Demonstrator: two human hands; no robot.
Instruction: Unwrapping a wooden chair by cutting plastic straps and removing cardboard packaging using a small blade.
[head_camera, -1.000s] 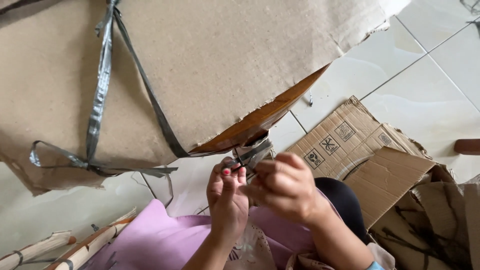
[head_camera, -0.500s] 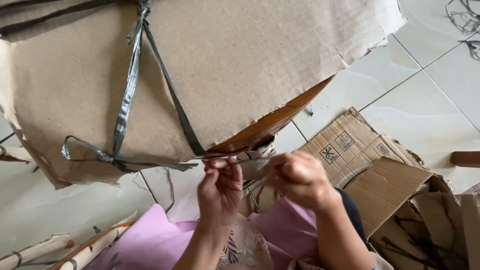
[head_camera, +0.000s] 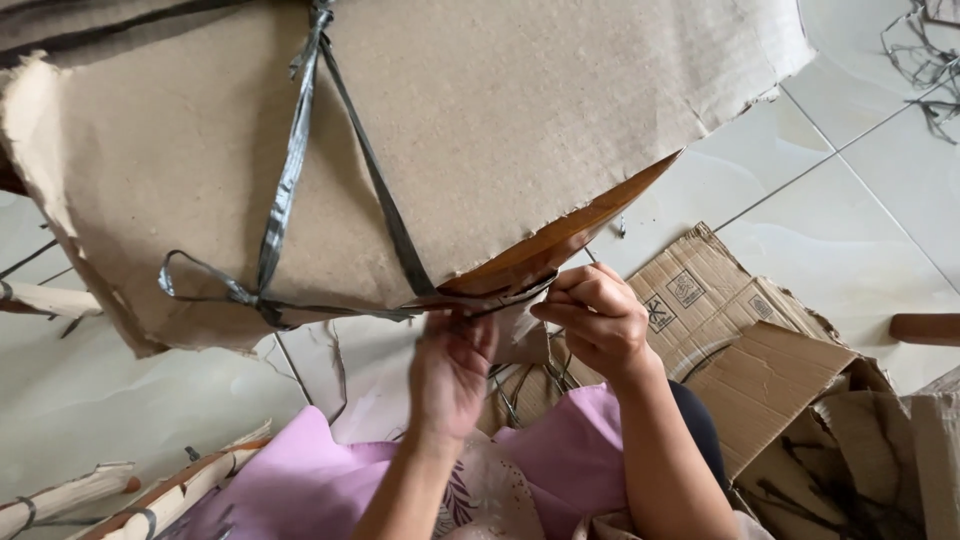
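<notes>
Both hands (head_camera: 520, 345) higher on strap (head_camera: 480, 300)

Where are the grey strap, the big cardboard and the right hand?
grey strap (head_camera: 285, 190), head view, on its long band.
big cardboard (head_camera: 520, 110), head view, on its bare face.
right hand (head_camera: 598, 318), head view, on its back.

1. Left hand (head_camera: 450, 372): bare, no ring seen; forearm uncovered.
2. Right hand (head_camera: 598, 320): bare; forearm uncovered.
3. Garment (head_camera: 320, 480): lilac-pink cloth over lap, pale panel with dark leaf print.
4. Dark fabric (head_camera: 700, 430) beside the right forearm.
</notes>
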